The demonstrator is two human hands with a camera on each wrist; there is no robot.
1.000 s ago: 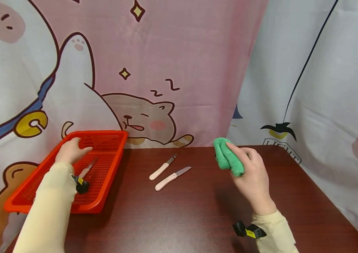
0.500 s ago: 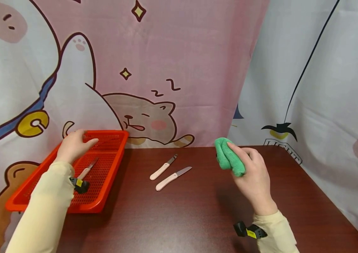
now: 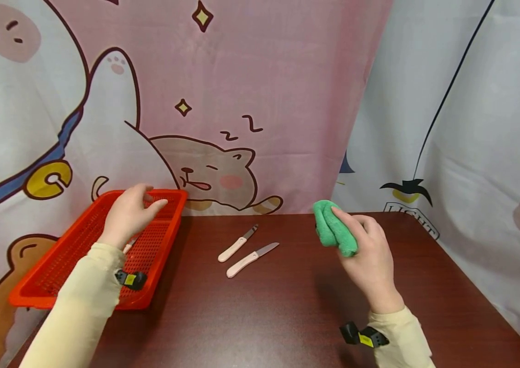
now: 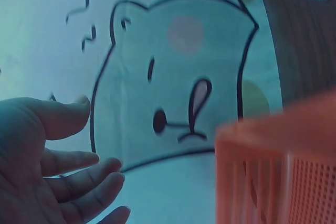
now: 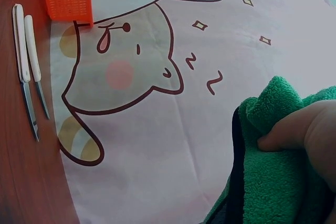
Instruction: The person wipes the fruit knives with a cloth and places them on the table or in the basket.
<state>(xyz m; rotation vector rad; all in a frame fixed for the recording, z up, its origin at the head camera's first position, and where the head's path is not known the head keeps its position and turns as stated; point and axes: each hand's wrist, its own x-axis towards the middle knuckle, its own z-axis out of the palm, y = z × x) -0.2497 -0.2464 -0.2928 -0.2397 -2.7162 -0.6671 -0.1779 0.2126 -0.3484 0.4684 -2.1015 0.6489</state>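
In the head view my left hand [image 3: 127,217] hovers over the red plastic basket [image 3: 168,250], thumb and fingers spread apart with nothing between them. Inside that basket lies a knife [image 3: 129,246] with a pale handle, mostly hidden by the hand. My right hand [image 3: 372,260] grips a folded green towel [image 3: 332,230] above the table's right side; a dark edge of the towel shows in the right wrist view. Two pale-handled knives, a farther one [image 3: 237,244] and a nearer one [image 3: 251,260], lie side by side on the table between the hands.
The dark brown table [image 3: 241,317] reaches back to a cartoon-printed curtain [image 3: 287,102], with another light curtain [image 3: 480,128] along its right edge. The basket's raised rim stands at the table's left side, close to the curtain.
My left hand has come up and moved right over the basket, covering more of the knife inside. The right hand with the green towel stays nearly still.
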